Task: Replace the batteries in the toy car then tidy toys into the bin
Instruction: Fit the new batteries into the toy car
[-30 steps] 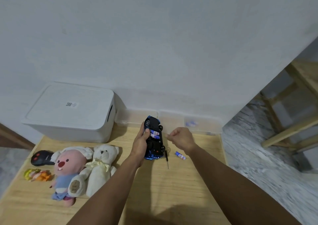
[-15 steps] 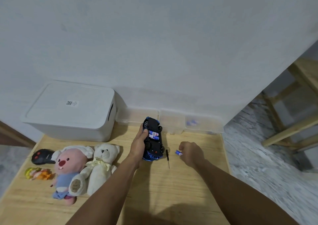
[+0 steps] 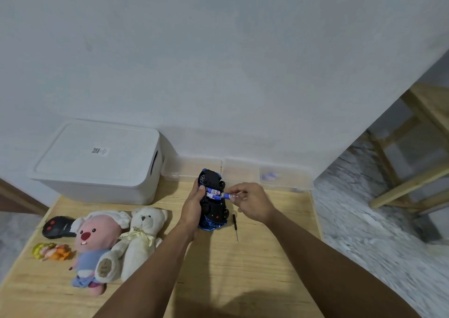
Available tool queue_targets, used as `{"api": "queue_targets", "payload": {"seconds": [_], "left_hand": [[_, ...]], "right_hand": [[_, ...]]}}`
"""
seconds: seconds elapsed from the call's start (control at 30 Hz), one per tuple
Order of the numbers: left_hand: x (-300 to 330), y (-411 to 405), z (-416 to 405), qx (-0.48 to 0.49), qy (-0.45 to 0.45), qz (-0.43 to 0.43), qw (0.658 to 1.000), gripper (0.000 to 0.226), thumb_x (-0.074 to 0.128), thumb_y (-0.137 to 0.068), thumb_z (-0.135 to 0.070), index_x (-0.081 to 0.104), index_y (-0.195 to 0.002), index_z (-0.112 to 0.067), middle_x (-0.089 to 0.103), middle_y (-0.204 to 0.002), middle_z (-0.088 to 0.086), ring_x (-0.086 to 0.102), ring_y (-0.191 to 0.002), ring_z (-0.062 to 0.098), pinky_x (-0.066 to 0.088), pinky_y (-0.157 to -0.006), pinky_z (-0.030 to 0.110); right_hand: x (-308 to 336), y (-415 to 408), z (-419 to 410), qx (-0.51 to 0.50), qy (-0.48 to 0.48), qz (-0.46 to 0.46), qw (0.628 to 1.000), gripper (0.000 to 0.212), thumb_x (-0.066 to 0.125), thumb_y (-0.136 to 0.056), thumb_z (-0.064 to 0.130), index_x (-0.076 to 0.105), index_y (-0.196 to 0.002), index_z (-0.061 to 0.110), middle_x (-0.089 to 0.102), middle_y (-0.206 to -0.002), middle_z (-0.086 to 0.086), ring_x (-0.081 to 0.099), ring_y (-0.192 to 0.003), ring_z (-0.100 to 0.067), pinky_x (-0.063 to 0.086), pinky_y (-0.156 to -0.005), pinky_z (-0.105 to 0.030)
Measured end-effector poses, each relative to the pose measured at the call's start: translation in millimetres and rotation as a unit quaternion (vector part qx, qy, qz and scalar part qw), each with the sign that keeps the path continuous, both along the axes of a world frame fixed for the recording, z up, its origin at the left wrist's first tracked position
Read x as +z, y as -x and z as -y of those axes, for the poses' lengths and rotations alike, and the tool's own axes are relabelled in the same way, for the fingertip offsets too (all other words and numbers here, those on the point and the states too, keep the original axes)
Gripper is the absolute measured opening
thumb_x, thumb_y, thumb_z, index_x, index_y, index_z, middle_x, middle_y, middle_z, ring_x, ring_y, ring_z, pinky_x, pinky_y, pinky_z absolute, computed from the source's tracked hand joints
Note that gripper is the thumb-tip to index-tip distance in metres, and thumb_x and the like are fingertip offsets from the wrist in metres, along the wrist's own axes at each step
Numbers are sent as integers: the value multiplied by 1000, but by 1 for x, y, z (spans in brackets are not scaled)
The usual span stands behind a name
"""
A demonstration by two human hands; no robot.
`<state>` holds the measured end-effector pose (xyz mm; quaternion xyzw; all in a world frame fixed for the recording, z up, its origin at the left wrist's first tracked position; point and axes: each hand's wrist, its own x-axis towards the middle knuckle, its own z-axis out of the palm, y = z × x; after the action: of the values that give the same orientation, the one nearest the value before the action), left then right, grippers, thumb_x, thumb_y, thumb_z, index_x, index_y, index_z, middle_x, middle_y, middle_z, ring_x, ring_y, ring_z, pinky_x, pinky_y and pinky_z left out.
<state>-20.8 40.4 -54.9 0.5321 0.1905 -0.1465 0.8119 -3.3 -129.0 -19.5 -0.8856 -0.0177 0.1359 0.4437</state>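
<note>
Since the earlier frame, right hand (image 3: 252, 202) has lifted a battery (image 3: 224, 196) off the desk (image 3: 243, 269) to the toy car (image 3: 213, 201), pinching it at the compartment. Left hand (image 3: 193, 207) grips the upturned car at frame centre; the white bin (image 3: 102, 162) sits upper left.

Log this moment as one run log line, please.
step: fitting battery | left hand: holds toy car underside up | right hand: pinches battery at compartment | screwdriver: on table | bin: lid on

Two bare forearms enter from lower frame. No sleeves, watch, rings or gloves visible. Left hand (image 3: 193, 208) and right hand (image 3: 252, 203) uncovered; short fingernails.
</note>
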Motion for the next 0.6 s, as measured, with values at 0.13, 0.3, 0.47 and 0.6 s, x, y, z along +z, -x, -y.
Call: {"api": "queue_targets", "payload": {"seconds": [0.13, 0.3, 0.47, 0.6], "left_hand": [[4, 0, 1, 3, 18, 4, 1000, 35, 37, -104, -29, 54, -134, -31, 67, -122, 11, 65, -109, 34, 50, -96, 54], [10, 2, 0, 2, 36, 7, 999, 34, 36, -104, -28, 55, -133, -30, 70, -116, 11, 68, -101, 30, 56, -83, 45], [12, 3, 1, 2, 52, 10, 999, 38, 34, -105, -27, 50, -139, -31, 70, -118, 9, 69, -101, 29, 56, -77, 41], [13, 4, 2, 3, 49, 10, 999, 38, 34, -105, -27, 48, -140, -31, 68, -121, 9, 68, -103, 29, 57, -75, 38]], "right_hand": [[5, -2, -14, 42, 19, 13, 999, 18, 69, -85, 10, 76, -100, 18, 61, -95, 4, 53, -70, 0, 45, -70, -20], [11, -1, -20, -13, 2, -4, 1000, 15, 79, -76, 12, 76, -90, 14, 70, -85, 1, 58, -65, -4, 46, -66, -19], [11, 0, -21, -62, -15, -15, 998, 9, 79, -76, 8, 77, -84, 12, 70, -73, 0, 68, -70, -14, 54, -70, -20], [12, 1, -20, -86, -47, -41, 994, 24, 73, -74, -2, 74, -73, 22, 73, -76, -2, 71, -76, -17, 60, -77, -31]]}}
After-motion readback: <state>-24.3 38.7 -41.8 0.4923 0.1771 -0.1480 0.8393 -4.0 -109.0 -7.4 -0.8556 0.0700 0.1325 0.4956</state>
